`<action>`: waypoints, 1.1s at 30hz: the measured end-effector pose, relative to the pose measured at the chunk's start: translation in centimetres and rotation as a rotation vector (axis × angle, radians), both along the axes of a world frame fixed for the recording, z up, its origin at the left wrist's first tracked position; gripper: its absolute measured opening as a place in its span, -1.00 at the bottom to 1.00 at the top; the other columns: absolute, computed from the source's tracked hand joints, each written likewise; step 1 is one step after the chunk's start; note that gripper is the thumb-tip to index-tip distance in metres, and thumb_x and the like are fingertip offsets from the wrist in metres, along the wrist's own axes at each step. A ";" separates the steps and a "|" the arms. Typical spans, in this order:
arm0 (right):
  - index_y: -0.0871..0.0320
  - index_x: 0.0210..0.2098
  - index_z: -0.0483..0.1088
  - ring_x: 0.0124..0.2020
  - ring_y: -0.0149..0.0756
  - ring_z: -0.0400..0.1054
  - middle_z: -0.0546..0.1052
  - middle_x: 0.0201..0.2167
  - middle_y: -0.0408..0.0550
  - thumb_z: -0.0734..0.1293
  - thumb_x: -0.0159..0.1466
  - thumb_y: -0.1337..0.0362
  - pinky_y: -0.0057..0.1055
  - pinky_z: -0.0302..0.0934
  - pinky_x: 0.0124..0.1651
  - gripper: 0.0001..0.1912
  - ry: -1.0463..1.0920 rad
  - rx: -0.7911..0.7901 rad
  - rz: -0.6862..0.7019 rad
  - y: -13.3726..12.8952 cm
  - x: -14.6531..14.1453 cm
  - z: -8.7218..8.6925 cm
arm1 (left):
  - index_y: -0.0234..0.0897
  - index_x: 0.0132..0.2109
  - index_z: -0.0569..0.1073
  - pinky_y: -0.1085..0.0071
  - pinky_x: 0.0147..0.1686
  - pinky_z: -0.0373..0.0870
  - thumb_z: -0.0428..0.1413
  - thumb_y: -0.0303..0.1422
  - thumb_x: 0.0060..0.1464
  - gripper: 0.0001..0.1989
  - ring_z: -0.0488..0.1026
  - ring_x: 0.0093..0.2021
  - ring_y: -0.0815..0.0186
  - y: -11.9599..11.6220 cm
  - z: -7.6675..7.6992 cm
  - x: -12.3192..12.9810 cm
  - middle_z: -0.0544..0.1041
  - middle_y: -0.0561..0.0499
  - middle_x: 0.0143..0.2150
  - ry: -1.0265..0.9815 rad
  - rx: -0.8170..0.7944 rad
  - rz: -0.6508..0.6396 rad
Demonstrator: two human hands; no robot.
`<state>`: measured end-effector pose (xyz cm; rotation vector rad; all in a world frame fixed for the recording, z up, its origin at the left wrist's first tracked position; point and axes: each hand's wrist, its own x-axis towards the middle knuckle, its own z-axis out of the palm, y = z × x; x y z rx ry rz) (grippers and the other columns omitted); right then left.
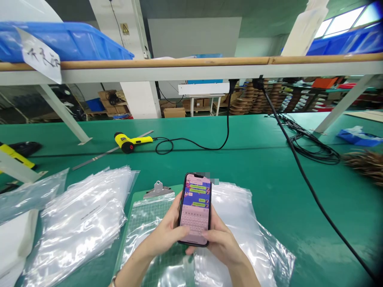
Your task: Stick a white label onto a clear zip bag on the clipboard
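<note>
A black-edged smartphone [195, 211] is held upright between my two hands, its screen lit with a chat and a keyboard. My left hand [171, 229] grips its left side, thumb over the keyboard. On the other side my right hand [220, 235] holds the edge, its thumb also on the lower screen. Below the phone lies a green clipboard [139, 195] with a metal clip [158, 189] and a clear plastic bag on it. A stack of clear plastic bags [236, 203] lies under and beside my right hand.
More clear zip bags [86, 215] are piled at the left, beside white sheets [14, 239]. Farther back lie a yellow heat gun [128, 142] and a metal ruler [104, 154]. A black cable [295, 155] crosses the right side. Overhead runs a shelf [185, 71] with a blue bin [74, 40].
</note>
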<state>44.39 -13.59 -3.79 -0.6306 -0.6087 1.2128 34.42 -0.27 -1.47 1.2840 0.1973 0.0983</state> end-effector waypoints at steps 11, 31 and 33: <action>-0.02 0.21 -0.15 -0.33 -0.22 0.44 0.40 -0.05 0.10 0.33 0.21 0.14 -0.40 0.38 -0.51 -0.28 -0.233 -0.121 -0.234 0.6 -0.7 -0.2 | 0.02 0.29 -0.32 0.56 -0.42 0.44 0.15 -0.29 -0.06 -0.05 0.44 -0.14 0.31 -0.9 0.0 0.2 0.16 -0.18 0.23 -0.027 -0.109 -0.074; 0.03 0.23 -0.23 -0.11 -0.10 0.40 0.31 0.08 0.16 0.40 0.11 0.23 -0.35 0.43 -0.38 -0.12 -0.149 -0.016 -0.113 0.1 -0.4 -0.5 | -0.13 0.29 -0.17 0.49 -0.10 0.42 0.11 -0.34 -0.01 -0.18 0.37 0.02 0.31 -0.1 0.0 0.2 0.28 -0.13 0.17 -0.050 -0.058 -0.013; 0.04 0.23 -0.24 -0.14 -0.14 0.41 0.33 0.07 0.17 0.37 0.17 0.22 -0.37 0.42 -0.41 -0.17 -0.166 -0.042 -0.144 0.2 -0.5 -0.5 | -0.08 0.29 -0.21 0.50 -0.21 0.46 0.11 -0.38 -0.03 -0.16 0.40 -0.03 0.30 -0.2 0.2 0.2 0.27 -0.13 0.18 -0.034 -0.075 -0.040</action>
